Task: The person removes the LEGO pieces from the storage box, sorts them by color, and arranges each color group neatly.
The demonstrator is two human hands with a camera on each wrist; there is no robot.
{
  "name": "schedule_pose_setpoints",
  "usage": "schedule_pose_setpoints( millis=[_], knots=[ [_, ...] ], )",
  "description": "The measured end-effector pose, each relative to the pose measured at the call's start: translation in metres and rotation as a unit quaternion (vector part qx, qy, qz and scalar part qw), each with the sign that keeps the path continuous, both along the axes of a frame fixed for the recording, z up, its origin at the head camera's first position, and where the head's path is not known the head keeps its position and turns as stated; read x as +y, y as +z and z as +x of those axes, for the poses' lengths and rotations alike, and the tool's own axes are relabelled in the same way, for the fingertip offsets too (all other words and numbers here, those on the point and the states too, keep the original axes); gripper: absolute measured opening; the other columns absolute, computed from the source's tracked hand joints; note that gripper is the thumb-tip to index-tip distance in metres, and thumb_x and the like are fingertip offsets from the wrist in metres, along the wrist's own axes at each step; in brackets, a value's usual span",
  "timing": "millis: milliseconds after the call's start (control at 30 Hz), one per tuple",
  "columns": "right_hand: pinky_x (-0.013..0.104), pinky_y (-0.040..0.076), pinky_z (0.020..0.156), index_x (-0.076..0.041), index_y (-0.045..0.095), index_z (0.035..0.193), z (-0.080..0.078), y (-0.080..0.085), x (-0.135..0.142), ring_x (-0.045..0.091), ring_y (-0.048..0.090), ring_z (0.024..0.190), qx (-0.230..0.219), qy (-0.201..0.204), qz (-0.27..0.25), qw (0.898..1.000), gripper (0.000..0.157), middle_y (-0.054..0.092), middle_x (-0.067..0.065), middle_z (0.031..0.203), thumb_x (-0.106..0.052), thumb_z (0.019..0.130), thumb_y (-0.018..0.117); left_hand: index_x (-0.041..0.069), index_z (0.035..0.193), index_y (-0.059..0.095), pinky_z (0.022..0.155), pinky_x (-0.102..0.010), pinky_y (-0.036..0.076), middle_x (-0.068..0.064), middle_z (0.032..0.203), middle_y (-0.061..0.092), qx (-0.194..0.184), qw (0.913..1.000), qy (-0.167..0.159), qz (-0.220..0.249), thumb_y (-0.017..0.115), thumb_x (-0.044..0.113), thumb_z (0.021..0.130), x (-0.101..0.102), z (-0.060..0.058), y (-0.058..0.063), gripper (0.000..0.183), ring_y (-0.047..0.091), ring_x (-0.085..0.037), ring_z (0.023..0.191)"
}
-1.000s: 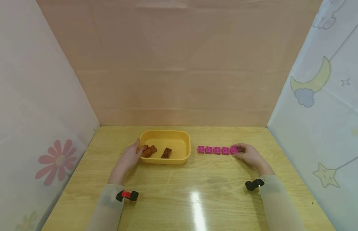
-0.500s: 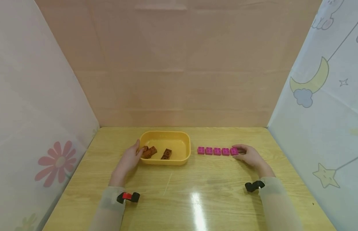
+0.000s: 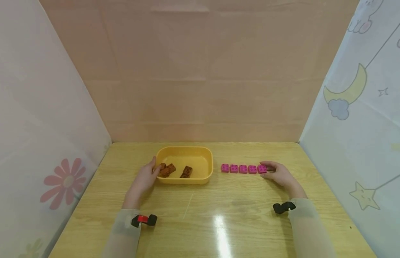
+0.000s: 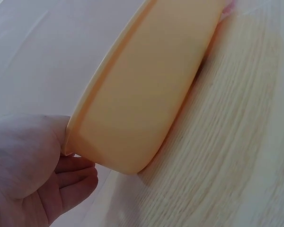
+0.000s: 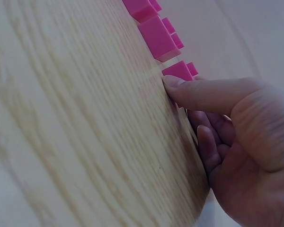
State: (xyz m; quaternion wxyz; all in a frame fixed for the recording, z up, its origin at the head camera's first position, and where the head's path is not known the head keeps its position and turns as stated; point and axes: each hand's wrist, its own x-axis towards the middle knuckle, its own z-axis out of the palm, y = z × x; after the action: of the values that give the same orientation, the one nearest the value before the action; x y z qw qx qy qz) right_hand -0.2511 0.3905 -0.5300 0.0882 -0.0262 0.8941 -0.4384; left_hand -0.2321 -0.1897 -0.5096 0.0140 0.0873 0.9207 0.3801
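My left hand (image 3: 143, 181) grips the left end of a yellow plastic tray (image 3: 204, 180), its thumb over the rim. Close up in the left wrist view, the fingers (image 4: 78, 182) curl below that rim against the tray's outer wall. Several brown toy bricks (image 3: 187, 171) lie inside, some near the thumb. Right of the tray, several magenta bricks (image 3: 234, 168) stand studs up in a straight row with small gaps. At the row's right end my right hand (image 3: 280, 175) pinches the last magenta brick (image 5: 180, 71) between thumb and fingers, partly covering it in the right wrist view.
A light wooden table (image 3: 200, 215) bears everything. A tan sheet (image 3: 203, 71) rises behind it. Printed white sheets flank it, with a flower (image 3: 67, 181) on the left and a moon (image 3: 351, 86) on the right. Each wrist carries a small black device (image 3: 283, 208).
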Motion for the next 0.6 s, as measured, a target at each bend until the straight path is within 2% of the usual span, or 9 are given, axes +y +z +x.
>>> schedule_pose_setpoints(
  millis=[267, 400, 600],
  knots=[
    [0.037, 0.051, 0.101, -0.002, 0.053, 0.156, -0.001, -0.003, -0.002, 0.038, 0.059, 0.129, 0.000, -0.012, -0.009, 1.000, 0.067, 0.059, 0.025, 0.146, -0.021, 0.098, 0.082, -0.010, 0.165, 0.021, 0.124, -0.061, 0.029, -0.030, 0.169, 0.027, -0.003, 1.0000, -0.003, 0.008, 0.049, 0.025, 0.116, -0.002, 0.000, -0.001, 0.067, 0.032, -0.047, 0.154],
    [0.029, 0.052, 0.097, -0.002, 0.053, 0.156, -0.001, -0.003, -0.001, 0.037, 0.058, 0.129, -0.004, -0.010, -0.020, 1.000, 0.069, 0.059, 0.025, 0.147, -0.021, 0.097, 0.083, -0.012, 0.164, 0.022, 0.124, -0.061, 0.030, -0.031, 0.168, 0.028, 0.006, 1.0000, -0.003, 0.001, 0.049, 0.024, 0.116, -0.002, -0.001, -0.003, 0.066, 0.034, -0.047, 0.153],
    [0.015, 0.049, 0.094, -0.003, 0.042, 0.163, 0.005, 0.000, 0.009, 0.040, 0.045, 0.144, -0.040, -0.005, -0.118, 0.992, 0.078, 0.045, 0.025, 0.162, -0.022, 0.098, 0.081, -0.013, 0.163, 0.023, 0.123, -0.061, 0.032, -0.032, 0.166, 0.029, 0.014, 0.9999, -0.004, -0.006, 0.050, 0.024, 0.116, 0.000, -0.001, -0.002, 0.066, 0.036, -0.048, 0.151]
  ],
)
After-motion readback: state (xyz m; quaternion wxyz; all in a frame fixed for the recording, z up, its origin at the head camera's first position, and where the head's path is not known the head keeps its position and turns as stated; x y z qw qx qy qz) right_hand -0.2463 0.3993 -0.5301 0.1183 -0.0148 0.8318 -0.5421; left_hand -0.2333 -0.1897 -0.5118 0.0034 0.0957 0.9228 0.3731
